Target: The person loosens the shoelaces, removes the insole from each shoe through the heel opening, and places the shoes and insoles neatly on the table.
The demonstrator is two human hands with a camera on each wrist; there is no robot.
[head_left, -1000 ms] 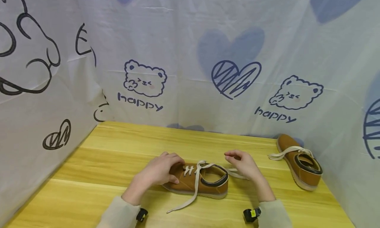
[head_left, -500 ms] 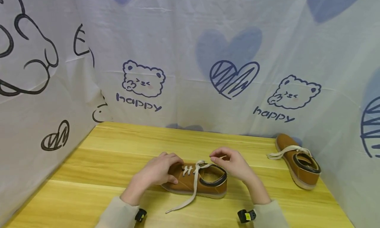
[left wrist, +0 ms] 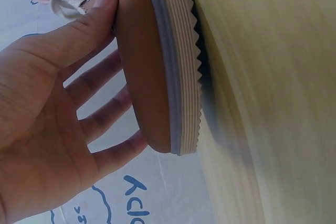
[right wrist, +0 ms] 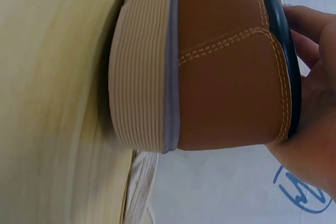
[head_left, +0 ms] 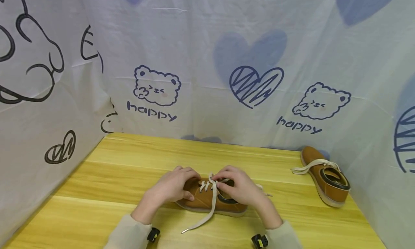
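Observation:
A brown leather shoe (head_left: 202, 203) lies sole down on the table, toe to the left. My left hand (head_left: 173, 186) holds its toe, thumb on the near side and fingers over the far side; the left wrist view shows the thumb (left wrist: 102, 6) pressed on the upper. At the top eyelets, my right hand (head_left: 240, 187) pinches the cream shoelace (head_left: 214, 200) beside its crossing, covering part of the shoe's opening. One lace end hangs down the near side onto the table. In the right wrist view, the heel (right wrist: 231, 98) hides most of the right fingers.
A matching brown shoe (head_left: 334, 186) stands at the right by the curtain, its lace (head_left: 301, 170) trailing left. White printed curtains (head_left: 207, 108) wall the back and sides of the yellow wooden table (head_left: 129, 151). Another lace end (head_left: 267, 194) shows behind the near shoe's heel.
My right hand has moved left from beyond the heel, drawing the lace over the opening, to the lace crossing at the eyelets. My left hand has stayed on the toe.

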